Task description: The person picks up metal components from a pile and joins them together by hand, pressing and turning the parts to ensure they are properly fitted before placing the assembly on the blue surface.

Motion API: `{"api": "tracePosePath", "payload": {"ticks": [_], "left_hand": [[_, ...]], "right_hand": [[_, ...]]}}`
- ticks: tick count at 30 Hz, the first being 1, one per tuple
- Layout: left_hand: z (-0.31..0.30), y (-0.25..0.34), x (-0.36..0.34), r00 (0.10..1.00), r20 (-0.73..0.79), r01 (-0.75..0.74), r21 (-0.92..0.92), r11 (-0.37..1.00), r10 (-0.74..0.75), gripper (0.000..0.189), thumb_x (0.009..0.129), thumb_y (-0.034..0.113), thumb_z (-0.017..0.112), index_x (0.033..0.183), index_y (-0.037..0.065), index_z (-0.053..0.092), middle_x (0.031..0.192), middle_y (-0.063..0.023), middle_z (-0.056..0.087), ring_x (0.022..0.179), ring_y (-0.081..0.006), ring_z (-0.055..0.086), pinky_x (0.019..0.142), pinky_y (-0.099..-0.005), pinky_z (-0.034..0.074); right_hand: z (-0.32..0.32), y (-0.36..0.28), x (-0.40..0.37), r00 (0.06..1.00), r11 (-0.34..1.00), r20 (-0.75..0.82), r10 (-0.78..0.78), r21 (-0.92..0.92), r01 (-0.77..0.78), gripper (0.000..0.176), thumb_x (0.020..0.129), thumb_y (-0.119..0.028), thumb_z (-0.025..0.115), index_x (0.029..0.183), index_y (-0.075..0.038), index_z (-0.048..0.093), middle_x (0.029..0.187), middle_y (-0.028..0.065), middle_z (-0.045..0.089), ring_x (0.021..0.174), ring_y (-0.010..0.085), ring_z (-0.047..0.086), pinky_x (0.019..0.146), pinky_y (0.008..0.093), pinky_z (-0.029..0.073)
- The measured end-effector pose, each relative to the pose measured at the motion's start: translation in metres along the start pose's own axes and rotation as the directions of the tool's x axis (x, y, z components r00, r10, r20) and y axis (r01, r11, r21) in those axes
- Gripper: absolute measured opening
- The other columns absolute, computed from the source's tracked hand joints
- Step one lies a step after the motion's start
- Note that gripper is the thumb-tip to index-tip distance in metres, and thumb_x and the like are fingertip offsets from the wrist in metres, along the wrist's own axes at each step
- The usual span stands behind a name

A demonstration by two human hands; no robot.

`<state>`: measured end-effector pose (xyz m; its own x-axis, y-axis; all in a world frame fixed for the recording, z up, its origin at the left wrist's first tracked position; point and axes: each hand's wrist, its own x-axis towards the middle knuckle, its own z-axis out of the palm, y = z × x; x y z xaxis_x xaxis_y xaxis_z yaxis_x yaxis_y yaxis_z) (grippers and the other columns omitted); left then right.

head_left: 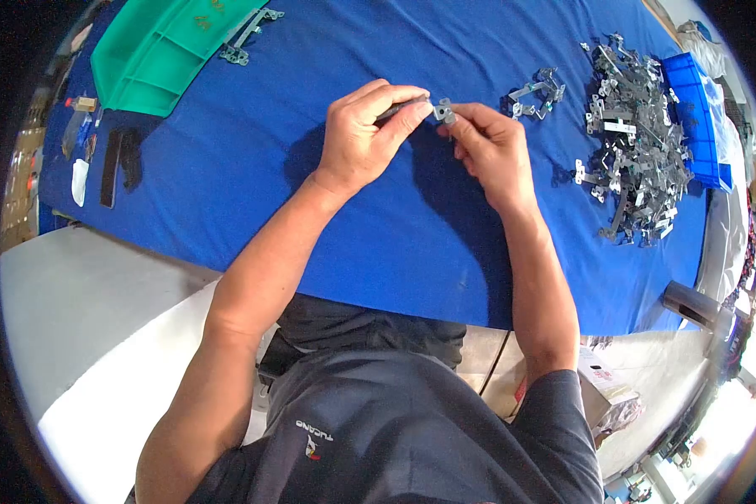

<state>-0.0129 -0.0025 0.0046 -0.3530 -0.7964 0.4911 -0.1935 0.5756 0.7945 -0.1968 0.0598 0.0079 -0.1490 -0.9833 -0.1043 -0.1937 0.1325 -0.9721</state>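
Note:
A small silver metal bracket (443, 110) with holes in its end is between my two hands, above the blue cloth. My right hand (497, 151) pinches this end between thumb and fingers. My left hand (363, 139) is closed, its thumb and forefinger around a dark strip (401, 107) that seems to be part of the same bracket. The fingers hide where strip and end join. On the cloth just beyond my right hand lie a few similar metal brackets (536, 94).
A large heap of metal brackets (638, 143) lies on the right, beside a blue plastic bin (697, 122). A green plastic tray (155, 59) stands at the upper left, with several brackets (248, 38) by its edge. A dark flat bar-like object (111, 168) lies at the left.

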Motion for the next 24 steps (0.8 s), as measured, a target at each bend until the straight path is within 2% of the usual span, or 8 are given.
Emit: {"api": "tracePosePath", "payload": {"ticks": [5, 7, 10, 13, 17, 20, 21, 24], "left_hand": [[0.0039, -0.0033, -0.0005, 1.000, -0.017, -0.026, -0.016, 1.000, 0.026, 0.016, 0.088, 0.012, 0.077, 0.097, 0.000, 0.074, 0.075, -0.0097, 0.067, 0.063, -0.0185, 0.062, 0.057, -0.0306, 0.048], [0.0019, -0.0033, -0.0009, 0.999, 0.044, -0.016, -0.019, 1.000, 0.016, 0.016, 0.089, 0.012, 0.076, 0.100, 0.001, 0.075, 0.077, -0.0082, 0.068, 0.066, -0.0152, 0.061, 0.060, -0.0286, 0.047], [0.0009, -0.0013, 0.0001, 0.998, 0.063, -0.014, -0.018, 1.000, 0.016, 0.017, 0.089, 0.012, 0.076, 0.102, 0.001, 0.075, 0.079, -0.0087, 0.069, 0.068, -0.0155, 0.063, 0.062, -0.0287, 0.048], [0.0010, -0.0017, -0.0013, 0.995, 0.099, -0.015, 0.014, 1.000, 0.013, 0.018, 0.088, 0.013, 0.077, 0.101, 0.000, 0.075, 0.080, -0.0099, 0.070, 0.069, -0.0172, 0.064, 0.062, -0.0298, 0.049], [0.0036, -0.0026, -0.0022, 0.989, 0.141, -0.049, -0.007, 0.999, 0.049, 0.018, 0.088, 0.014, 0.078, 0.100, 0.000, 0.076, 0.080, -0.0106, 0.070, 0.069, -0.0188, 0.065, 0.063, -0.0310, 0.050], [0.0019, 0.0002, -0.0019, 0.981, 0.189, -0.039, 0.015, 0.999, 0.035, 0.018, 0.087, 0.013, 0.078, 0.100, 0.001, 0.076, 0.080, -0.0106, 0.070, 0.068, -0.0190, 0.065, 0.063, -0.0312, 0.050], [0.0021, -0.0002, -0.0024, 0.984, 0.174, -0.050, 0.005, 0.999, 0.048, 0.017, 0.088, 0.013, 0.077, 0.100, 0.001, 0.076, 0.079, -0.0101, 0.069, 0.068, -0.0183, 0.064, 0.062, -0.0306, 0.050], [0.0022, 0.0001, -0.0017, 0.993, 0.099, -0.059, -0.001, 0.998, 0.059, 0.016, 0.088, 0.012, 0.077, 0.100, 0.001, 0.075, 0.078, -0.0093, 0.068, 0.067, -0.0182, 0.063, 0.061, -0.0303, 0.049]], "right_hand": [[0.0007, 0.0021, -0.0007, 0.999, 0.999, 0.002, -0.037, -0.019, 0.037, 0.019, 0.098, -0.013, 0.065, 0.108, 0.001, 0.072, 0.080, 0.0036, 0.071, 0.063, 0.0077, 0.059, 0.057, 0.0248, 0.049], [-0.0005, 0.0012, -0.0005, 0.999, 0.998, 0.014, -0.029, -0.049, 0.030, 0.019, 0.098, -0.012, 0.063, 0.110, 0.001, 0.072, 0.078, 0.0032, 0.069, 0.063, 0.0076, 0.058, 0.057, 0.0249, 0.049], [-0.0026, 0.0041, 0.0009, 1.000, 1.000, 0.019, -0.012, 0.016, 0.012, 0.020, 0.099, -0.014, 0.063, 0.111, 0.000, 0.072, 0.076, 0.0028, 0.066, 0.063, 0.0080, 0.058, 0.057, 0.0252, 0.049], [-0.0017, 0.0013, 0.0023, 1.000, 0.952, 0.009, -0.017, 0.306, 0.013, 0.021, 0.100, -0.016, 0.063, 0.112, 0.000, 0.072, 0.076, 0.0025, 0.065, 0.062, 0.0079, 0.057, 0.056, 0.0245, 0.048], [-0.0023, 0.0053, 0.0029, 0.998, 0.988, 0.038, -0.059, 0.147, 0.053, 0.022, 0.101, -0.017, 0.063, 0.113, 0.001, 0.070, 0.075, 0.0003, 0.062, 0.061, 0.0063, 0.054, 0.054, 0.0229, 0.045], [-0.0001, 0.0024, 0.0009, 0.997, 0.967, -0.045, -0.055, 0.248, 0.064, 0.020, 0.101, -0.017, 0.063, 0.109, 0.001, 0.069, 0.075, 0.0001, 0.061, 0.059, 0.0053, 0.051, 0.052, 0.0222, 0.043], [0.0012, 0.0023, 0.0019, 0.994, 0.936, -0.091, -0.056, 0.342, 0.084, 0.018, 0.102, -0.017, 0.062, 0.106, -0.001, 0.069, 0.076, 0.0000, 0.062, 0.058, 0.0046, 0.049, 0.051, 0.0216, 0.042], [0.0005, 0.0021, 0.0040, 0.992, 0.928, -0.127, 0.015, 0.371, 0.033, 0.018, 0.102, -0.017, 0.061, 0.107, -0.001, 0.068, 0.078, 0.0005, 0.063, 0.058, 0.0046, 0.049, 0.050, 0.0212, 0.041]]}}
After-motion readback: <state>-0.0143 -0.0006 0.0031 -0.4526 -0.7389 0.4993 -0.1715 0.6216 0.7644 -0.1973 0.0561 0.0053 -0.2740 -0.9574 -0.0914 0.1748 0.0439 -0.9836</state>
